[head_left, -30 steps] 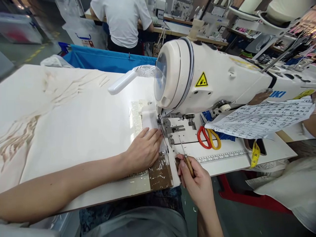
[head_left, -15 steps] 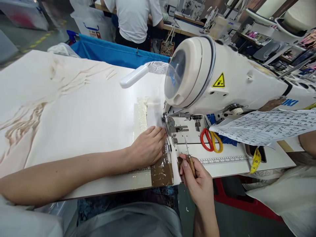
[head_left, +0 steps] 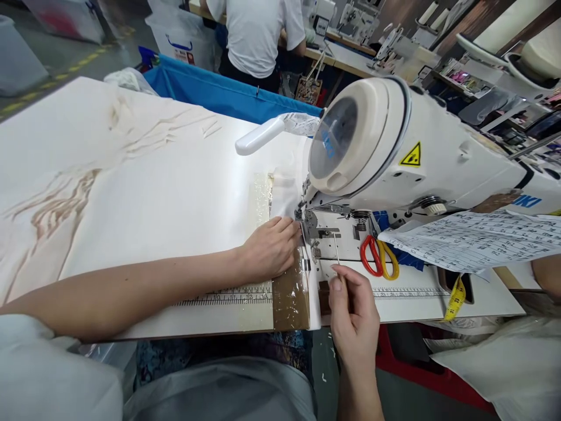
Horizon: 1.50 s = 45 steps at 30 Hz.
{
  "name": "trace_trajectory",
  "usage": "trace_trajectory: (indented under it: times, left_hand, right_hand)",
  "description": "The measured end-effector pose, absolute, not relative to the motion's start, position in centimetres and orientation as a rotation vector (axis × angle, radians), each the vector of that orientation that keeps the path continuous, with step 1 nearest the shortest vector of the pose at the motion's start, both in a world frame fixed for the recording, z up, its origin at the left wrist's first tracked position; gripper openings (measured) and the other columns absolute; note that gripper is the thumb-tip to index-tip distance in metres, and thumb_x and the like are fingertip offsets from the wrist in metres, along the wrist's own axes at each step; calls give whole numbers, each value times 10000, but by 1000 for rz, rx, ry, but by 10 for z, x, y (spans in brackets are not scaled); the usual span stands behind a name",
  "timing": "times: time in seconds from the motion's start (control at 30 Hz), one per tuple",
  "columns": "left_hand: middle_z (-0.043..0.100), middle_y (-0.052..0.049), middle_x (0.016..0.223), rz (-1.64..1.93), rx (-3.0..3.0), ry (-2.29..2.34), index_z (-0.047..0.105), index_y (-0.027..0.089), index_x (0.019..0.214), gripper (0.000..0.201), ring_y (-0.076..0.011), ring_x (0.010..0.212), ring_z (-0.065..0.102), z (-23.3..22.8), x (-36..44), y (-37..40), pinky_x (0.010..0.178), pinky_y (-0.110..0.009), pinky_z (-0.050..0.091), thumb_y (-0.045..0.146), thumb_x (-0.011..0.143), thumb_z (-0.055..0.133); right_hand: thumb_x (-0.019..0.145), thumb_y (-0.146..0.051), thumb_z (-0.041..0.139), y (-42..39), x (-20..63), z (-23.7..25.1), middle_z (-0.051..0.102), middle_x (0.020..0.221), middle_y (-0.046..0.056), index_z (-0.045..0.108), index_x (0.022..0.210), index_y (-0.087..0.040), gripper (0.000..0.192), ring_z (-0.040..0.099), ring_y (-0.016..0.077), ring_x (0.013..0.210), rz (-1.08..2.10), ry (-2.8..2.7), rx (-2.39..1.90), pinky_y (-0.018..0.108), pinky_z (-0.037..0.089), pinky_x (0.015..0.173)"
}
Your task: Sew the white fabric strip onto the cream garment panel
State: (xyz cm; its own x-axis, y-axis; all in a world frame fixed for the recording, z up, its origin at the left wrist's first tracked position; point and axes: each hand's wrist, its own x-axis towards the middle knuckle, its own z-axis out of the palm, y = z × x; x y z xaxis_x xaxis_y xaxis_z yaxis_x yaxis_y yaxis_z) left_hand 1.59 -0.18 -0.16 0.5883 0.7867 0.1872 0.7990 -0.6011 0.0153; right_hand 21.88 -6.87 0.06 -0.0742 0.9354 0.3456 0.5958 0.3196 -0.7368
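My left hand [head_left: 274, 248] rests beside the needle area of a sewing machine [head_left: 363, 134]. Its bent fingers press together on a white fabric strip [head_left: 313, 301], which runs toward the needle from the table's front edge; its thumb is hidden. An awl [head_left: 337, 248] with a wooden handle is in the closed fingers of my right hand [head_left: 355, 304], its thin metal shaft pointing up toward the machine's metal plate. Right of the awl lie scissors [head_left: 371, 257] with one red and one yellow handle loop.
Pale fabric [head_left: 61, 204] lies bunched along the left of the white table [head_left: 184, 204]. A written paper sheet [head_left: 482, 234] hangs over the right side, above a yellow tape measure [head_left: 456, 298]. Behind the table are a blue cloth bin [head_left: 210, 93] and a seated person [head_left: 263, 35].
The view has shifted, so the table and machine appear slightly farther right. The awl has turned more upright, its tip now closer to the plate. My left hand stays on the fabric.
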Motion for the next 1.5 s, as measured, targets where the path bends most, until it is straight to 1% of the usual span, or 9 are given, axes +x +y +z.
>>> trace_trajectory:
  times: [0.23,0.63,0.77,0.9,1.13,1.23,1.3,1.4,1.5]
  left_hand:
    - [586,-204,1310,-246,-2784,-1369,616,6,1207,383,-303,1163,532,4,15,2,955,-405,447,232,964,427]
    - [605,-183,1271,-308,-2782,-1348,645,33,1141,334,-287,1119,549,0,14,4,937,-400,453,196,976,404]
    - [604,-186,1230,-349,-2768,-1362,612,21,1178,352,-290,1086,540,0,13,4,904,-407,462,205,977,389]
    - [582,-201,1253,-352,-2776,-1425,577,-9,1244,407,-302,1114,526,-1,11,7,916,-418,459,225,977,376]
    - [606,-169,1249,-484,-2779,-1417,581,34,1265,404,-298,1135,527,-8,4,18,942,-429,455,216,947,412]
    - [616,-155,1256,-527,-2762,-1405,607,62,1234,376,-291,1151,528,-10,1,21,948,-421,446,208,939,425]
    - [620,-146,1270,-530,-2748,-1404,613,74,1229,370,-285,1163,527,-10,-1,22,951,-411,440,202,929,439]
    - [633,-143,1263,-507,-2745,-1441,617,69,1225,372,-284,1136,537,-8,-1,23,933,-413,435,194,920,443]
    - [644,-146,1237,-508,-2756,-1496,626,69,1209,368,-280,1100,547,-5,0,23,912,-414,422,194,930,423]
  right_hand:
    - [992,-159,461,-53,194,2,686,925,88,612,1189,-161,248,670,186,823,301,-2179,-1108,294,535,718]
    - [999,-167,434,-41,183,-3,720,862,62,681,1107,-122,274,668,161,674,-62,-2312,-1235,252,452,561]
    - [1004,-170,424,-43,182,-4,703,806,44,691,1096,-121,286,623,143,588,-162,-2338,-1237,257,404,517]
    - [1000,-166,414,-44,176,-5,716,811,52,689,1132,-122,308,632,159,592,-292,-2356,-1310,276,385,509]
    - [905,-117,529,-41,164,-5,728,814,68,675,1220,-133,347,607,163,503,-450,-2379,-1510,303,304,429]
    - [927,-136,517,-41,165,-4,727,814,71,671,1232,-135,342,612,169,498,-398,-2369,-1518,306,314,419]
    - [964,-152,482,-45,170,-2,735,851,77,664,1234,-131,326,654,181,562,-272,-2348,-1467,299,368,441]
    - [1009,-161,438,-62,187,0,744,1030,107,617,1280,-143,326,722,208,831,23,-2233,-1339,279,513,625]
    - [1002,-156,469,-91,214,-1,696,1175,117,494,1418,-194,419,686,214,1035,355,-1981,-1279,306,549,811]
